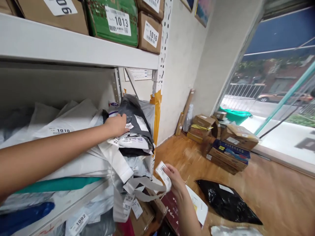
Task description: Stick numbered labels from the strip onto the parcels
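Nearby, crinkly grey mailer (137, 122), paper label (163, 175)

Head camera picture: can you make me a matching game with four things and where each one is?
Things:
1. green box 1013
2. black mailer bag
3. white label strip
4. grey mailer bag

Places:
A. under the left hand
B. on the wooden floor
C. on the upper shelf
D. pinched in the right hand

Pairs: 1-C, 2-B, 3-D, 4-A.
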Motion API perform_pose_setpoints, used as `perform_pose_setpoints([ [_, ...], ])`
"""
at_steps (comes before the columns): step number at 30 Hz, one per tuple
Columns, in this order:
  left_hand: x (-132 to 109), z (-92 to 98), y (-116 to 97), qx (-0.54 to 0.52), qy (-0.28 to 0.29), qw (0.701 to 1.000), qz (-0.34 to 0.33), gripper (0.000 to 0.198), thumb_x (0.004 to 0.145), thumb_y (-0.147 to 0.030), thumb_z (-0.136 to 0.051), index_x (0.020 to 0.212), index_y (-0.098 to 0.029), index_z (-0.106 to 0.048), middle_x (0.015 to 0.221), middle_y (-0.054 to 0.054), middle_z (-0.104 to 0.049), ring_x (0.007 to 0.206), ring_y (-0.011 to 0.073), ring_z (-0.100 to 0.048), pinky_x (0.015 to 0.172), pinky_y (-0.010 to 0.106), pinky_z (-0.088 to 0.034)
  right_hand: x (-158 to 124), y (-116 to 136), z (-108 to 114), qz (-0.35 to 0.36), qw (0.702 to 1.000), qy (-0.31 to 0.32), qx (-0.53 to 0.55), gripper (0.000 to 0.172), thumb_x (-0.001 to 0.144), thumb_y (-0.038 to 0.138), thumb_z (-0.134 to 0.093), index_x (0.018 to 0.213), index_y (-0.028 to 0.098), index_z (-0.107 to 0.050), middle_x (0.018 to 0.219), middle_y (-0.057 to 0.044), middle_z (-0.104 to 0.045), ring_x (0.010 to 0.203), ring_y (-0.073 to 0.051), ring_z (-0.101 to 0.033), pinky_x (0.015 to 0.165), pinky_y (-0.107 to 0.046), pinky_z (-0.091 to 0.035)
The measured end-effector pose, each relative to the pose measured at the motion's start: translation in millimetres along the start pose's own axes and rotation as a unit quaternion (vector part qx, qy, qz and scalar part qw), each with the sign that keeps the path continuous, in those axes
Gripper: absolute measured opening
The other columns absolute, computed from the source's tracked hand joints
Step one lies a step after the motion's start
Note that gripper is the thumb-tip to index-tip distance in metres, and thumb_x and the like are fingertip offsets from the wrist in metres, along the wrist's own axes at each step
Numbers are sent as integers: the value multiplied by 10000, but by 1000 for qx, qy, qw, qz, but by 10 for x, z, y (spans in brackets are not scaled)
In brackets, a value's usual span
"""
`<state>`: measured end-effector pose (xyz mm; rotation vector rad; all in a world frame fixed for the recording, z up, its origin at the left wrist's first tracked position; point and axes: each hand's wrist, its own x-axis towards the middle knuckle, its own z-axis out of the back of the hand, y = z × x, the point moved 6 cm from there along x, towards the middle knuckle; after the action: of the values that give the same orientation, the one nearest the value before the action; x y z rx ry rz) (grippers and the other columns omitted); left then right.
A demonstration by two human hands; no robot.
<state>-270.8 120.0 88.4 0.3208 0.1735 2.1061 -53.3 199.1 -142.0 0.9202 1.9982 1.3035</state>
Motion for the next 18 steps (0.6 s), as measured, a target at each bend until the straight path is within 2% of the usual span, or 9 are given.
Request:
perform_pose_setpoints([
  [3,-698,300,-176,-49,-58,994,-84,256,852,-439,-482,941,-202,-517,878,54,-633,734,229,-621,568,297,-424,-378,-428,714,-61,994,-32,79,423,459,451,-863,703,167,-668,597,-8,-648,535,-136,-578,527,-241,-444],
  [5,-1305,313,-373,-171,-98,963,-184,213,877,-411,-442,778,-231,-503,660,-28,-568,512,128,-522,465,241,-344,-573,-616,1168,-74,984,-87,138,393,504,404,-862,790,204,-680,636,-6,-680,573,-161,-625,563,-263,-487],
  [6,-1592,227,-474,-228,-108,941,-225,187,887,-344,-438,743,-236,-488,606,-51,-535,467,101,-483,456,231,-328,-655,-665,1372,-74,978,-117,156,404,492,391,-869,803,217,-678,646,-3,-688,583,-171,-638,577,-276,-503],
  [8,-2026,-172,-668,-289,-85,919,-253,164,876,-243,-434,723,-243,-492,594,-55,-540,499,96,-507,487,229,-342,-785,-675,1691,-77,971,-157,166,425,457,373,-883,795,220,-676,662,-12,-701,601,-193,-655,603,-301,-527],
  [11,-2265,-1174,-845,-368,38,925,-92,286,855,-379,-465,610,-233,-442,548,-41,-503,514,120,-498,506,247,-347,-908,-544,1923,-86,970,-173,149,420,444,356,-888,779,209,-682,678,-46,-709,625,-218,-664,626,-328,-541],
  [13,-2324,-1764,-979,-449,90,888,37,355,862,-442,-380,578,-230,-371,533,-32,-439,538,144,-474,538,269,-358,-970,-439,1931,-90,973,-166,136,413,441,364,-886,765,207,-684,688,-59,-710,632,-227,-663,626,-338,-540],
  [14,-2347,-1969,-1086,-489,104,862,80,374,847,-483,-363,569,-234,-342,509,-35,-401,520,150,-447,526,278,-353,-1001,-402,1896,-92,975,-156,128,408,444,372,-883,759,207,-684,692,-61,-709,632,-228,-661,622,-340,-538],
  [16,-2388,-2173,-1350,-559,107,811,139,380,822,-536,-374,593,-235,-403,553,-12,-470,577,179,-491,573,299,-394,-1081,-385,1763,-105,981,-121,106,386,482,397,-866,760,203,-680,689,-60,-704,608,-221,-650,592,-332,-526],
  [18,-2435,-2170,-1689,-619,119,761,151,352,788,-562,-443,727,-232,-550,728,38,-620,738,233,-579,693,333,-450,-1198,-443,1581,-123,987,-71,77,359,546,423,-834,775,199,-672,677,-53,-695,563,-201,-626,535,-306,-500],
])
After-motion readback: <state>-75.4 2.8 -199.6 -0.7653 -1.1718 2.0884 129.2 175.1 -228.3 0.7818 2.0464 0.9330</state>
